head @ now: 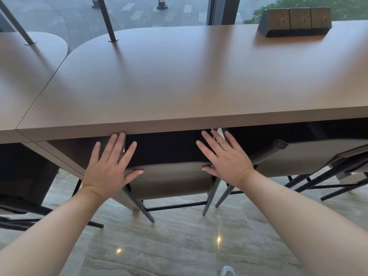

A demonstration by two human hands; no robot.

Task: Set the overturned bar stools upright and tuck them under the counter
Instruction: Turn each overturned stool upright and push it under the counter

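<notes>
My forearms reach out, left hand [107, 172] and right hand [225, 160] spread flat, gripping nothing, thumbs on the upright bar stool's backrest [171, 176] beneath the counter [179, 80]. It looks stiff, steel-legged, moderately heavy; the top rail suits pushing.

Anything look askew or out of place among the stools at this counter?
Yes. The stool to the right lies tipped over, its seat tilted and dark legs splayed sideways beneath the counter. The middle stool stands upright, with the left hand and right hand on its backrest.
</notes>
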